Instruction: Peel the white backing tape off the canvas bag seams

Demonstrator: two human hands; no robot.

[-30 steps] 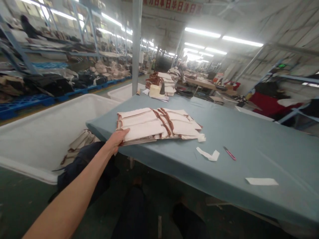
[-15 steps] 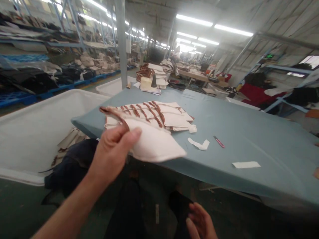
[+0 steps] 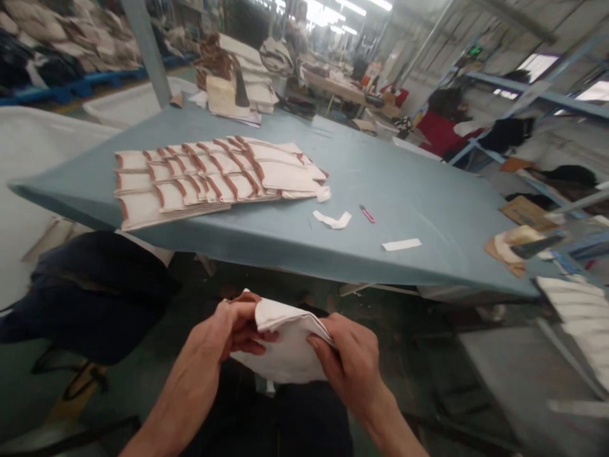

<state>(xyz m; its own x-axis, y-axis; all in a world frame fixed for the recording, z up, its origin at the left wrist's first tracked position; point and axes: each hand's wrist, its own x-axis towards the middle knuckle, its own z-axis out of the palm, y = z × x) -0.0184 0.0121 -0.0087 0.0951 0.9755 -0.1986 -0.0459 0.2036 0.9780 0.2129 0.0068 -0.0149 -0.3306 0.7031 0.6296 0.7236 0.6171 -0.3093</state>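
Observation:
A cream fabric piece (image 3: 295,349) hangs between my hands, low in front of my body and short of the table edge. My left hand (image 3: 238,330) is closed on its left side, some fingers tucked behind the cloth. On the opposite edge, my right hand (image 3: 349,352) pinches the fabric between thumb and fingers. The brown edging seen on it before is mostly hidden. Beyond, overlapping rows of cream fabric pieces with brown edging (image 3: 204,174) lie on the blue-covered table (image 3: 266,238).
White strips (image 3: 402,244) and a small pink-handled tool (image 3: 367,214) lie on the table. Stacked cloth (image 3: 247,63) stands at its far end. A dark cloth-covered seat (image 3: 95,292) is at left beside a white bin (image 3: 28,146). More cream pieces (image 3: 578,317) lie at far right.
My left hand has brought the fabric piece down and back from over the table. My right hand, empty before, has come up and taken hold of it. The view has turned right and down.

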